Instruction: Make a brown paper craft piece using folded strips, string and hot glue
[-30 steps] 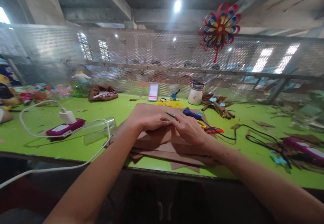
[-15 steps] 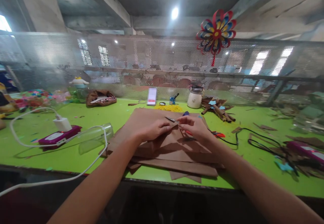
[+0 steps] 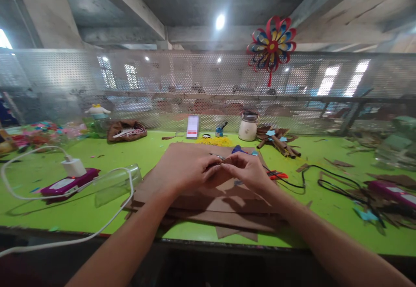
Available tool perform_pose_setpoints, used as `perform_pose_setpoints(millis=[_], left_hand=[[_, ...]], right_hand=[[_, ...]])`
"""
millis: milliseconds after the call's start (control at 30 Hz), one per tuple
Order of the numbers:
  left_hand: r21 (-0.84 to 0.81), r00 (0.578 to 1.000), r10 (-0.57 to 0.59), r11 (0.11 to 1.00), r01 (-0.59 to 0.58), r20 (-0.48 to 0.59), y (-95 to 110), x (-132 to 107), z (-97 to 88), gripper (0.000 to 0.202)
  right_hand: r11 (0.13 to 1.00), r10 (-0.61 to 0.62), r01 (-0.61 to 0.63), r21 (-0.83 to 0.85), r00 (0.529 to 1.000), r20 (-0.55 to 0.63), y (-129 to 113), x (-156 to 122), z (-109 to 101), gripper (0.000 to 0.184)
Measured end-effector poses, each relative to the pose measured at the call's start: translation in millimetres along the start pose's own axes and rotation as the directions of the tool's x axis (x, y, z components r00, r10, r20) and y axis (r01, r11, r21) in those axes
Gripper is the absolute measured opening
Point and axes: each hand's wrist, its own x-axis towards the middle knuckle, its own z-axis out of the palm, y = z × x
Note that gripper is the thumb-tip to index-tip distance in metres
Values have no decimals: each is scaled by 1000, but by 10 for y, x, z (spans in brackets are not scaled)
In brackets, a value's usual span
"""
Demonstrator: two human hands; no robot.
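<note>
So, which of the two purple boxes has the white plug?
The left purple box, near the clear cup: the white plug sits on top. The right purple box shows no white plug.

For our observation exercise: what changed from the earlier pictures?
The left hand and right hand parted, then closed together, the left moving rightward. The pointed tool still shows at their fingertips. Whether either let anything go is hidden. The brown sheets and jar stayed put.
</note>
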Motion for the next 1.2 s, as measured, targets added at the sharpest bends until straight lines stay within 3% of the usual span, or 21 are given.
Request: perform_pose_setpoints(millis=[233, 533, 833, 1033, 1200], left_hand=[[-77, 996, 49, 996, -54, -74, -67, 17, 99, 27], [-65, 988, 51, 996, -61, -144, -141, 27, 226, 29], [-50, 997, 7, 999, -10, -70, -57, 25, 133, 30], [-63, 998, -15, 998, 11, -61, -31, 42, 151, 32], [-77, 995, -43, 996, 50, 90, 91, 28, -38, 29]], right_hand=[[999, -31, 32, 34, 999, -29, 8, 3, 3, 24], [996, 47, -45, 80, 999, -11, 54, 0, 7, 28], [982, 107, -125, 145, 986, 126, 54, 32, -52, 30], [989, 99, -110, 103, 989, 110, 21, 18, -65, 29], [996, 65, -72, 58, 992, 112, 14, 61, -139, 28]])
